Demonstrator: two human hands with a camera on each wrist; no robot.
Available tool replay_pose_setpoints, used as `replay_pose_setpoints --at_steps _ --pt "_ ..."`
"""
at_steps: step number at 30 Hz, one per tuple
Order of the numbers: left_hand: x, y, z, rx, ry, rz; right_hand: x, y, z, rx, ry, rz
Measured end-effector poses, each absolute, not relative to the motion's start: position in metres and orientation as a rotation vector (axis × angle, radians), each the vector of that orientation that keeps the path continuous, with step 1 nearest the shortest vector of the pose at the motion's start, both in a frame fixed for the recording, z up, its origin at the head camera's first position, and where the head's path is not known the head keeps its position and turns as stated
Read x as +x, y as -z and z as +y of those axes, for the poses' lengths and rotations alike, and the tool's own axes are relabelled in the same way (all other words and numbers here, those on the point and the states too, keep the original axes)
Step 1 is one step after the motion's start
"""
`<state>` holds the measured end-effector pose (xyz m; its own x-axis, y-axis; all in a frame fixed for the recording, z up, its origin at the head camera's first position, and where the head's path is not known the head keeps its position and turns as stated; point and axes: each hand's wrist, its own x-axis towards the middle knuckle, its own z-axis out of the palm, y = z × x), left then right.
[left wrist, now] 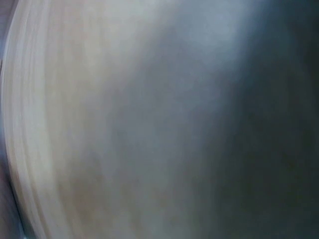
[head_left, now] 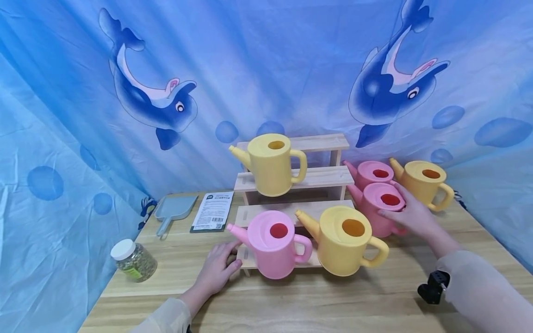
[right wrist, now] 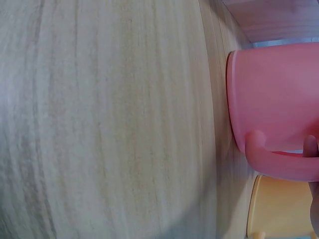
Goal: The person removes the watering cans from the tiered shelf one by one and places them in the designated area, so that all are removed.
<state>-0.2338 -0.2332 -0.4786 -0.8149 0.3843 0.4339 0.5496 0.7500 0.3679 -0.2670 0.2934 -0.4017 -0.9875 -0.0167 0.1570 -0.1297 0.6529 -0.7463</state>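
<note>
My right hand [head_left: 410, 210] holds a pink watering can [head_left: 376, 222] at its upper handle side; the thumb lies near the top opening. In the right wrist view, a finger reaches inside the handle [right wrist: 284, 167] of that can, which is upright. My left hand [head_left: 216, 266] rests on the table with relaxed fingers at the left end of the wooden step stand [head_left: 250, 256]. A pink watering can [head_left: 272, 254] and a yellow one [head_left: 343, 245] stand on its lowest step. Another yellow watering can [head_left: 272, 169] sits higher up. The left wrist view is blurred.
Behind the held can stand another pink watering can [head_left: 368, 172] and a yellow one [head_left: 422, 180]. On the left are a jar of pellets [head_left: 139, 263], a blue-grey dustpan [head_left: 175, 208] and a printed packet [head_left: 213, 210]. A blue dolphin curtain [head_left: 266, 60] borders the table [head_left: 316, 305].
</note>
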Motion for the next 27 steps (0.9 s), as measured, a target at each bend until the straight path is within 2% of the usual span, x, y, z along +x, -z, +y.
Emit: replay_pose_setpoints --at_steps 9,19,27 --pt "-0.233 0.478 -0.233 -0.696 0.712 -2.640 -0.268 0.395 0.295 0.161 -1.179 -2.787" --pt "-0.232 0.476 -0.232 -0.675 0.708 -2.674 -0.265 0.383 0.303 0.343 -1.107 -2.776" --pt "-0.232 0.477 -0.232 -0.696 0.719 -2.648 -0.266 0.348 0.310 0.284 -0.873 -2.971"
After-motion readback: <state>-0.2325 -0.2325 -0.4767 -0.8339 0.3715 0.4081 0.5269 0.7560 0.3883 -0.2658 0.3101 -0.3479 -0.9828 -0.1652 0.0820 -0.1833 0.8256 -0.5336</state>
